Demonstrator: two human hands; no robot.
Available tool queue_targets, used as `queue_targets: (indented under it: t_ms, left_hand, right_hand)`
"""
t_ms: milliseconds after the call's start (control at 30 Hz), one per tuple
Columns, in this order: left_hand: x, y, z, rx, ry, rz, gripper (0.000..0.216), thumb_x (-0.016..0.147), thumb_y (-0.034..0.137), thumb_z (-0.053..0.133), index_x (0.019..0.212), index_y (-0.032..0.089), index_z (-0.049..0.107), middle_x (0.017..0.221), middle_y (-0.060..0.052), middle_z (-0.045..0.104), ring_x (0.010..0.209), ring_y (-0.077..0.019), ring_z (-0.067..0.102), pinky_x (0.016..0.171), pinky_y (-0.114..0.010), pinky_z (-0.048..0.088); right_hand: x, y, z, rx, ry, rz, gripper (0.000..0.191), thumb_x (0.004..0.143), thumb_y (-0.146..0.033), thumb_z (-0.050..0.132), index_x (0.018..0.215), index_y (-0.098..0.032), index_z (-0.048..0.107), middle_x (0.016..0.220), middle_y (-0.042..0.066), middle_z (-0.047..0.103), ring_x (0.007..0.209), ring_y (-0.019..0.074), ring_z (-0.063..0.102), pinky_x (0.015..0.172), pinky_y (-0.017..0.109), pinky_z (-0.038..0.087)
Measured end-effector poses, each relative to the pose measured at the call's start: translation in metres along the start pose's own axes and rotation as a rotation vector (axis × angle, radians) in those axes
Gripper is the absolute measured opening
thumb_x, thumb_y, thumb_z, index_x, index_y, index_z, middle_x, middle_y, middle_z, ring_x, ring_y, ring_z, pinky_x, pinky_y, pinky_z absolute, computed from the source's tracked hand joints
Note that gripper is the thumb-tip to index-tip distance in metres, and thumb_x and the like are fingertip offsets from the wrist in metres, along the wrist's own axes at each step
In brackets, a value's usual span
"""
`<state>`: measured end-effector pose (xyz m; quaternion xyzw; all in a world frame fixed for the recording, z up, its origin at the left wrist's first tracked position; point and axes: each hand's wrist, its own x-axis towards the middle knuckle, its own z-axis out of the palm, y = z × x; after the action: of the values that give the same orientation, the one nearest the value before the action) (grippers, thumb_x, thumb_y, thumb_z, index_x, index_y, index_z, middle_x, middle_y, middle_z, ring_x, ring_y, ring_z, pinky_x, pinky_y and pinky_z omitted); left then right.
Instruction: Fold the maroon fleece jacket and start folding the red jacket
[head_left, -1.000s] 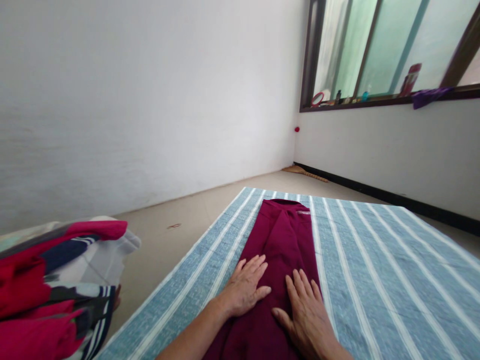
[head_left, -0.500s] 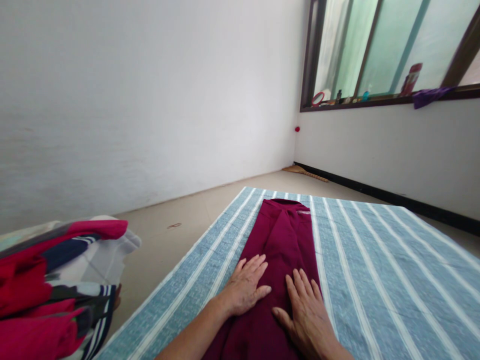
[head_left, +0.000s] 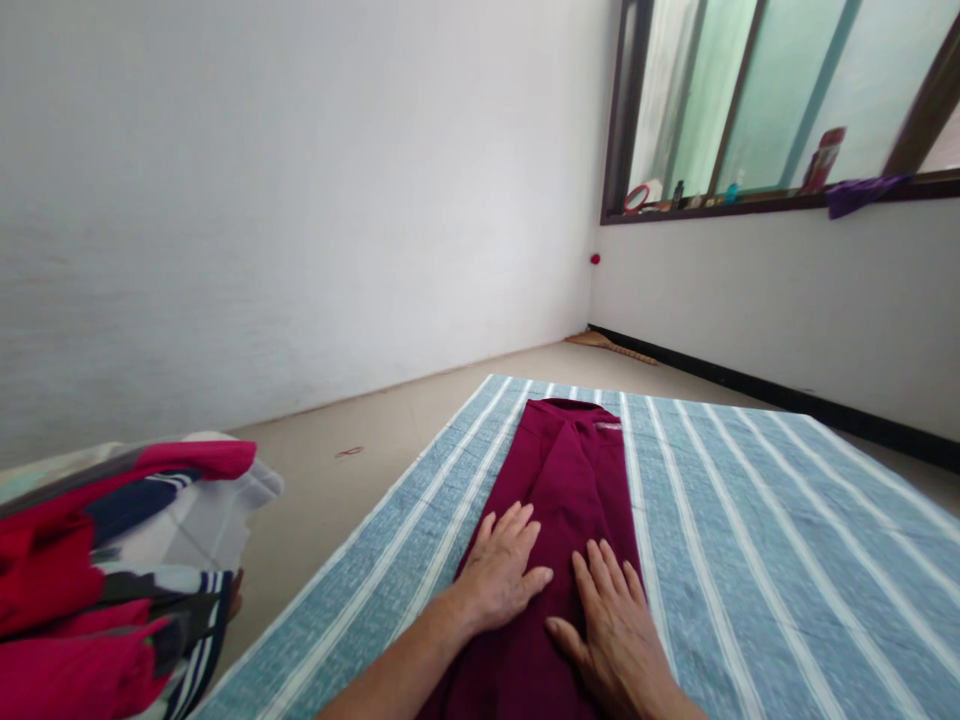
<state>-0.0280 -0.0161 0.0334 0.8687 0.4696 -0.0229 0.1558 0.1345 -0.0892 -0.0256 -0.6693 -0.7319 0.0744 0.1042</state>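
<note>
The blue-and-white striped woven mat (head_left: 750, 520) covered the floor, and down its middle lay the maroon cloth garment (head_left: 570, 460), folded into a long narrow strip. At the left sat a heap of red, navy and white clothes (head_left: 97, 570). The left hand (head_left: 501, 572) and right hand (head_left: 611, 630) lay side by side on the strip, palms flat, fingers spread, gripping nothing. By the look of it, they were pressing it smooth. Any further fold would call for a hold on an edge.

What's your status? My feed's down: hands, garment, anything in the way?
Left hand and right hand open, flat on garment. Garment folded narrow on mat. Clothes pile off left, apart.
</note>
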Motion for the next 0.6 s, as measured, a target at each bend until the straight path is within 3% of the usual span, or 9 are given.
queue_targets:
  t_ms: [167,400,600]
  left_hand:
    - [0.0,0.023,-0.002,-0.032,-0.088,0.142,0.065,0.091,0.051,0.039,0.144,0.014,0.032,0.155,-0.01,0.015,0.143,-0.0234,0.007,0.115,-0.047,0.011]
    - [0.002,0.015,0.012,-0.037,-0.141,0.177,0.077,0.089,0.067,0.025,0.148,0.016,0.021,0.155,-0.01,0.01,0.143,-0.0242,0.003,0.115,-0.048,0.007]
    - [0.004,0.017,0.011,-0.028,-0.187,0.157,0.078,0.09,0.064,0.029,0.147,0.012,0.02,0.155,-0.012,0.005,0.143,-0.0244,0.001,0.115,-0.048,0.006]
  right_hand:
    - [0.001,0.004,0.007,-0.012,0.016,-0.008,0.072,0.086,-0.059,0.041,0.139,-0.01,0.042,0.148,0.015,0.031,0.138,0.0334,0.023,0.11,0.051,0.023]
    - [0.001,0.007,0.014,-0.033,0.046,-0.033,0.068,0.086,-0.054,0.043,0.14,-0.011,0.041,0.148,0.014,0.029,0.138,0.0329,0.022,0.11,0.051,0.022]
    - [0.0,0.004,0.01,-0.034,0.041,-0.025,0.067,0.086,-0.051,0.044,0.139,-0.01,0.042,0.147,0.015,0.031,0.138,0.0332,0.023,0.11,0.051,0.023]
